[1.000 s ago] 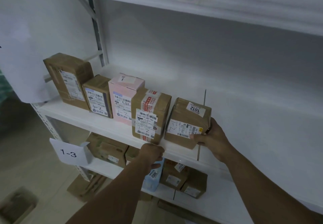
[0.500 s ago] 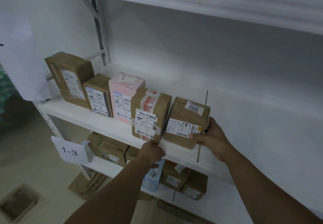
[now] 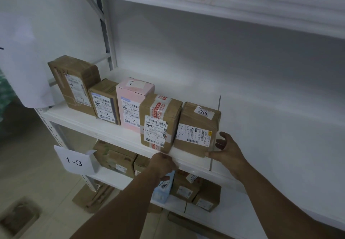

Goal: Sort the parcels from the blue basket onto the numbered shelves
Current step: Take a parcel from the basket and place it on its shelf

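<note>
Touching brown parcel [image 3: 197,127] at lower corner, right hand [image 3: 229,151] spread wide, thumb against it; left hand [image 3: 164,164] curled round shelf edge [image 3: 112,134] below taped parcel [image 3: 160,121].

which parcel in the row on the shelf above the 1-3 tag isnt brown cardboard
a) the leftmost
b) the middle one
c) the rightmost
b: the middle parcel of the row on the shelf is a pink box, not brown cardboard.
</note>
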